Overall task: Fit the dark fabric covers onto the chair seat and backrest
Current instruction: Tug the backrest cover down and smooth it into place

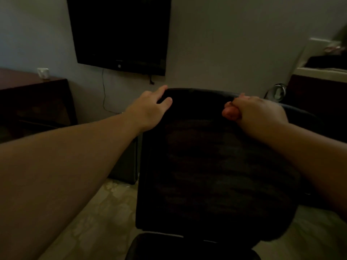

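A person's two hands work the top edge of an office chair backrest (pixel 216 166) in a dim room. The left hand (pixel 152 107), at about 10 o'clock from the backrest's middle, lies with fingers spread and relaxed over the upper left corner, thumb on the near face. The right hand (pixel 257 109), at about 1 o'clock, is closed in a tight fist, pinching dark fabric at the upper right corner. The backrest cover (pixel 197 102) appears to sit over the top of the frame, though cover and chair are too dark to tell apart with certainty. The seat (pixel 169 248) shows at 6 o'clock, low in the view; whether it is covered cannot be told.

The step in hand looks to be seating the cover on the top corners. It would go best with both corners pulled down evenly, the left hand steadying the frame while the right draws the fabric taut, then working down each side to avoid a skewed seam.

Beyond the chair, a wall-mounted television (pixel 120 32) hangs at 11 o'clock.
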{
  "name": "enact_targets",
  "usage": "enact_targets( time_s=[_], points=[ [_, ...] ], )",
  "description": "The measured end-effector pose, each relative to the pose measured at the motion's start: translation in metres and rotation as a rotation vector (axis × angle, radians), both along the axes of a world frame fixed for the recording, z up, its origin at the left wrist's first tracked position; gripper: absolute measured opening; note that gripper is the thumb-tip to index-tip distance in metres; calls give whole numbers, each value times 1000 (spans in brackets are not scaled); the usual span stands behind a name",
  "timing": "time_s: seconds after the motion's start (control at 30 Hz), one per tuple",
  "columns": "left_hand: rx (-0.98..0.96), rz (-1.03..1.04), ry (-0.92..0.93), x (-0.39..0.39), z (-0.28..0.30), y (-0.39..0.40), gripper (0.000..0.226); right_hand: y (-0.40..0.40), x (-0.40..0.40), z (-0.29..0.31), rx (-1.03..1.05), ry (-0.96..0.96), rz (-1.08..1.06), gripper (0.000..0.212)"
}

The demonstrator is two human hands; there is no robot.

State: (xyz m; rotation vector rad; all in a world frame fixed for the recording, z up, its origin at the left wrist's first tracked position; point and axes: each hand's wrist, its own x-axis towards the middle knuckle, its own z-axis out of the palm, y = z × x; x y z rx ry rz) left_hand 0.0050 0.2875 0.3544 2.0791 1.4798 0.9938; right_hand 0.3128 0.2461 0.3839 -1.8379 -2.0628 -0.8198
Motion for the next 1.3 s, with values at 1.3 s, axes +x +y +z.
enact_targets(
  time_s=[1.3],
  points=[
    [72, 122, 844, 133, 22, 6, 85, -54, 161, -106, 208, 953, -62, 38]
  ],
)
